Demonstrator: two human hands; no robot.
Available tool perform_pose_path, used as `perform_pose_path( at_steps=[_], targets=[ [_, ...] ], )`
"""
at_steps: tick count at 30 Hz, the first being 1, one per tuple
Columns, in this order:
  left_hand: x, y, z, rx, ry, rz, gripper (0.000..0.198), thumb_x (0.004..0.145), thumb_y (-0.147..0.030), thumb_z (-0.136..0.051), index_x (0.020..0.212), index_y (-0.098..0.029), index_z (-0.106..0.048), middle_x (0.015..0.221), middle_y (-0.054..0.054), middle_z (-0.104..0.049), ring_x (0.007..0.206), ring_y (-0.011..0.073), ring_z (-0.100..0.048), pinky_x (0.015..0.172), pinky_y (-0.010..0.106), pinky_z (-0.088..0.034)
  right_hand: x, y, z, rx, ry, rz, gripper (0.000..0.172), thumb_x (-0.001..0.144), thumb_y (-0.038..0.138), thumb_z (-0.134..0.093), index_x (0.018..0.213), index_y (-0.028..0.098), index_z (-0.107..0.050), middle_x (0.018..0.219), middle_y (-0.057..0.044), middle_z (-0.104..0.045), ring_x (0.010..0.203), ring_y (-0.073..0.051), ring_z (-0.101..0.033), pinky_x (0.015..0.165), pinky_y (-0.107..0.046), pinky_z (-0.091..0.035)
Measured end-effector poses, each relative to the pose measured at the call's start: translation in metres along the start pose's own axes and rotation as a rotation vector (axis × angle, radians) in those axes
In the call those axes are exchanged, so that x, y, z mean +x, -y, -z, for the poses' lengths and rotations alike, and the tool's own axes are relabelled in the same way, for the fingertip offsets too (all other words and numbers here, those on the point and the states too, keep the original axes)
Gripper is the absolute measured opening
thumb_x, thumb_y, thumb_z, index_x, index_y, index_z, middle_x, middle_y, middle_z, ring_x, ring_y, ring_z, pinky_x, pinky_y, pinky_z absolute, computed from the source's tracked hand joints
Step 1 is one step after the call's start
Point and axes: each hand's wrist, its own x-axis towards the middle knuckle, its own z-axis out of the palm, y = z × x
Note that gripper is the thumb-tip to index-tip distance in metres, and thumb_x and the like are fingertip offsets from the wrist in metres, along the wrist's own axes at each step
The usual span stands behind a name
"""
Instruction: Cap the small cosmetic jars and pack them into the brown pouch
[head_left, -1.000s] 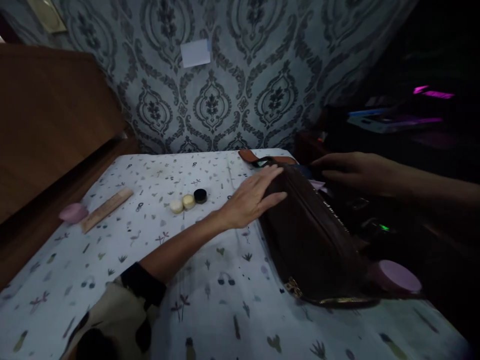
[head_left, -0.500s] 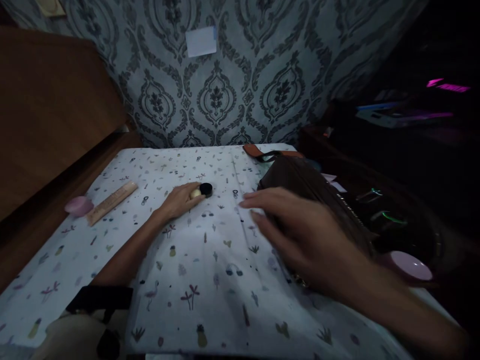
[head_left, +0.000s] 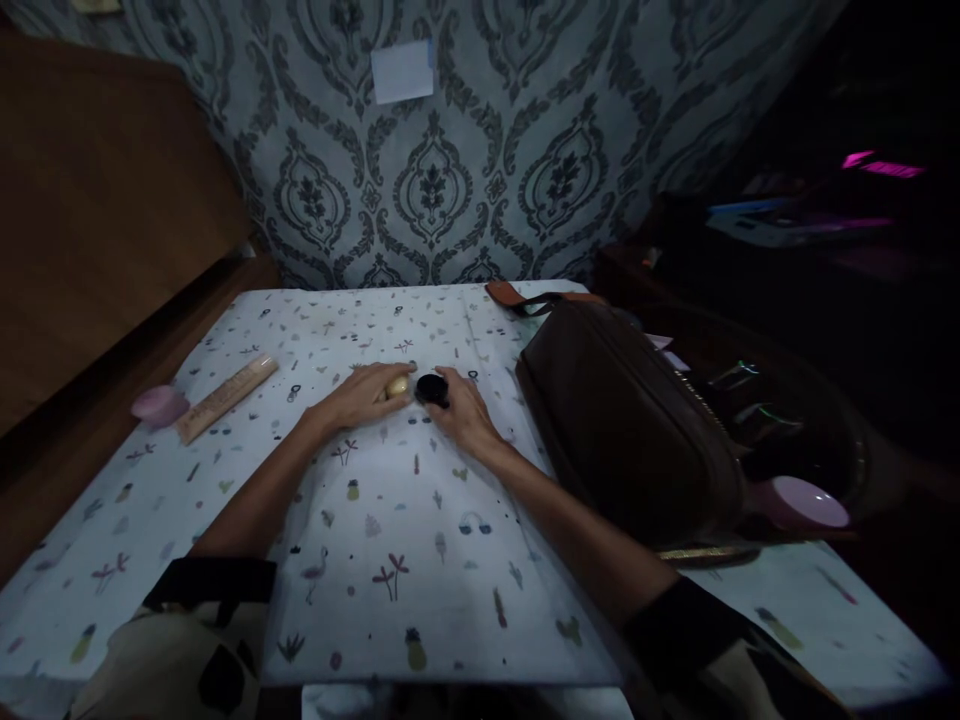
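Note:
On the patterned white cloth, my left hand is closed around a small pale-yellow round thing, partly hidden by the fingers. Just right of it, my right hand grips a small black round container between thumb and fingers. Both hands rest low over the cloth with their fingertips facing each other. Whether the yellow thing and the black container touch, I cannot tell. To the left lie a beige tube and a pink rounded object.
A dark brown bag with an orange-brown strap stands right of my right arm. Beyond it sits a pink bowl-like object. A wooden panel rises at the left, and patterned wallpaper covers the back wall.
My right hand has moved left from beside the bag and taken hold of the black container. The container now sits slightly farther right. My left hand has stayed almost in place.

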Motion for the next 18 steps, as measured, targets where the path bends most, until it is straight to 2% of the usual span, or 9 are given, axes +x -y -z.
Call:
perform_pose_path(
  at_steps=[2, 5, 7, 9, 11, 13, 15, 17, 18],
  targets=[
    [-0.002, -0.009, -0.003, 0.066, -0.043, 0.023, 0.062, 0.098, -0.059, -0.041, 0.149, -0.023, -0.044, 0.153, 0.013, -0.05, 0.142, 0.0327, -0.043, 0.118, 0.056, -0.03, -0.004, 0.0, -0.002, 0.002, -0.029, 0.006, 0.043, 0.086, 0.023, -0.063, 0.128, 0.018, -0.056, 0.126, -0.013, -0.066, 0.122, -0.03, -0.056, 0.105, -0.044, -0.043],
    [-0.005, -0.026, -0.016, 0.252, -0.133, -0.02, 0.058, 0.101, -0.053, -0.041, 0.148, -0.02, -0.044, 0.155, 0.016, -0.047, 0.15, 0.0362, -0.032, 0.12, 0.068, -0.015, -0.012, 0.0, -0.002, 0.012, -0.053, 0.02, 0.03, 0.084, 0.028, -0.066, 0.111, 0.018, -0.06, 0.114, -0.011, -0.068, 0.113, -0.029, -0.059, 0.102, -0.042, -0.044],
    [-0.009, -0.038, -0.03, 0.332, -0.165, -0.088, 0.052, 0.103, -0.045, -0.039, 0.147, -0.018, -0.047, 0.153, 0.016, -0.05, 0.151, 0.0352, -0.031, 0.122, 0.069, -0.009, -0.018, -0.001, -0.002, 0.024, -0.056, 0.037, 0.025, 0.081, 0.028, -0.066, 0.103, 0.019, -0.06, 0.106, -0.01, -0.068, 0.106, -0.029, -0.06, 0.098, -0.041, -0.046],
    [-0.013, -0.046, -0.045, 0.344, -0.184, -0.132, 0.049, 0.104, -0.039, -0.035, 0.145, -0.015, -0.048, 0.149, 0.017, -0.054, 0.151, 0.0325, -0.034, 0.125, 0.064, -0.011, -0.025, -0.003, -0.001, 0.04, -0.049, 0.065, 0.023, 0.078, 0.027, -0.066, 0.098, 0.019, -0.059, 0.102, -0.01, -0.068, 0.103, -0.03, -0.06, 0.096, -0.041, -0.048],
    [-0.018, -0.051, -0.057, 0.295, -0.21, -0.128, 0.049, 0.105, -0.035, -0.032, 0.146, -0.012, -0.046, 0.149, 0.019, -0.054, 0.149, 0.0299, -0.038, 0.126, 0.057, -0.02, -0.03, -0.007, -0.002, 0.06, -0.046, 0.099, 0.03, 0.076, 0.024, -0.064, 0.104, 0.018, -0.058, 0.108, -0.012, -0.068, 0.108, -0.03, -0.06, 0.098, -0.042, -0.048],
    [-0.022, -0.052, -0.064, 0.191, -0.232, -0.111, 0.051, 0.105, -0.034, -0.029, 0.15, -0.011, -0.039, 0.152, 0.018, -0.05, 0.149, 0.0271, -0.039, 0.126, 0.05, -0.028, -0.034, -0.011, -0.003, 0.117, -0.032, 0.141, 0.048, 0.077, 0.022, -0.061, 0.124, 0.017, -0.051, 0.124, -0.014, -0.066, 0.12, -0.029, -0.058, 0.104, -0.042, -0.046],
    [-0.025, -0.052, -0.067, 0.046, -0.235, -0.107, 0.053, 0.105, -0.037, -0.027, 0.153, -0.014, -0.033, 0.157, 0.017, -0.044, 0.151, 0.0246, -0.036, 0.126, 0.045, -0.03, -0.037, -0.013, -0.006, 0.241, 0.005, 0.175, 0.067, 0.081, 0.022, -0.057, 0.145, 0.017, -0.034, 0.141, -0.015, -0.058, 0.132, -0.026, -0.053, 0.111, -0.042, -0.043],
    [-0.025, -0.052, -0.066, -0.131, -0.23, -0.089, 0.058, 0.105, -0.044, -0.026, 0.155, -0.015, -0.028, 0.161, 0.016, -0.037, 0.153, 0.0239, -0.031, 0.127, 0.043, -0.029, -0.042, -0.011, -0.01, 0.388, 0.038, 0.179, 0.077, 0.086, 0.025, -0.054, 0.154, 0.018, -0.019, 0.154, -0.017, -0.046, 0.141, -0.025, -0.047, 0.116, -0.045, -0.039],
    [-0.024, -0.052, -0.065, -0.226, -0.23, -0.067, 0.062, 0.105, -0.049, -0.026, 0.156, -0.016, -0.026, 0.163, 0.017, -0.034, 0.153, 0.0246, -0.031, 0.128, 0.044, -0.028, -0.045, -0.009, -0.011, 0.452, 0.041, 0.164, 0.078, 0.087, 0.027, -0.053, 0.156, 0.019, -0.017, 0.157, -0.017, -0.042, 0.144, -0.025, -0.043, 0.115, -0.047, -0.039]
  ],
)
